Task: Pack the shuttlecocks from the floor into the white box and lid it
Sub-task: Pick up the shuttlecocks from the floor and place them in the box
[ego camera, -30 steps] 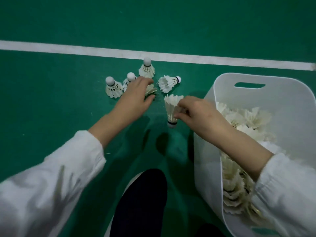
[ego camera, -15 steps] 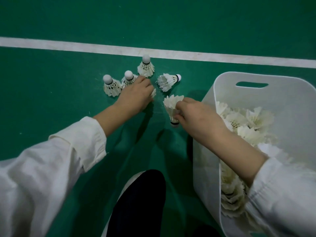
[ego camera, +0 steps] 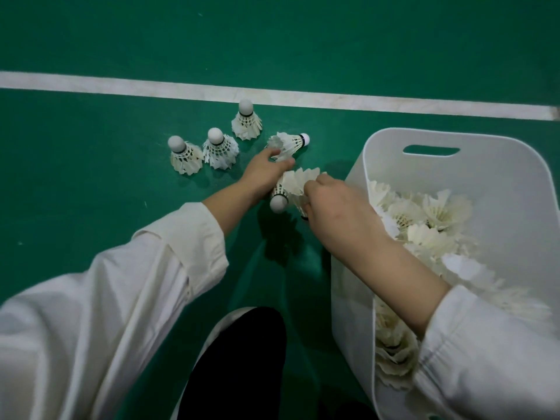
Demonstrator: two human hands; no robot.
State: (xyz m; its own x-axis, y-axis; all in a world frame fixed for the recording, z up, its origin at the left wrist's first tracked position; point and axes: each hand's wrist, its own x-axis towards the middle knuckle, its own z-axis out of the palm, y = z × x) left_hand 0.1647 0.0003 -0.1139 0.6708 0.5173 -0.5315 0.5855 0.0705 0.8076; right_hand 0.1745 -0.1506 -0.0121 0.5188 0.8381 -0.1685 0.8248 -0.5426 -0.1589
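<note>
**Entry: shuttlecock collection, green court floor (ego camera: 91,201), seen from beside the crouching person.**

- **Left hand (ego camera: 265,174):** It reaches toward one o'clock. Thumb and forefinger pinch the feather skirt of the lying shuttlecock (ego camera: 289,144), which rests on its side with its cork toward three o'clock. A second ago this hand covered a different one beside the standing group, and that one is now off the floor.
- **Right hand (ego camera: 336,210):** The fingers are curled and pinch the feathers of the held bunch (ego camera: 298,184), just off the box's nine o'clock wall. A second ago the bunch was a single shuttlecock. It now shows two, corks down. Whether the left palm shares the hold on the nearer one cannot be told.
- **Standing shuttlecocks (ego camera: 219,148):** Three stand cork up at ten to eleven o'clock of the hands, untouched and in the same places as before.
- **White box (ego camera: 497,189):** It sits at three to five o'clock of the hands, open, with many packed shuttlecocks (ego camera: 436,213) inside. No lid is in view.
- **White line (ego camera: 121,84):** It crosses the floor at twelve o'clock.
- **Assessment:** The loose count on the floor is down from five to four. The person appears to be gathering a handful before dropping it into the box. The lying one looks next, then the three standing, then the lid. A tight grip on the feathers could crush them.
</note>
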